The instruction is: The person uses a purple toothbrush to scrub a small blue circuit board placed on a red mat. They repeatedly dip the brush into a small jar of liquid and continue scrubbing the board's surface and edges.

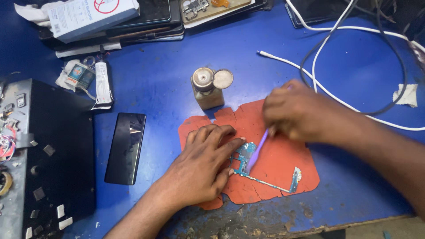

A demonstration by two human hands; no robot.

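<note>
The circuit board (248, 161) lies flat on a torn orange mat (283, 163), which serves as the landmark here. The left hand (201, 166) rests on the mat's near-left part, fingers spread loosely, its fingertips pinning the board's left edge, apparently so it cannot slide. The right hand (294, 110), above the mat's far-right edge, is clenched around a purple tool (256, 150) slanting down onto the board. Just beyond the mat's far edge stands a small bottle (208, 90) with its cap flipped open. Left of the mat lies a dark phone (126, 148). The mat sits on a scuffed blue table (159, 75), with white cables (336, 99) to its far right.
</note>
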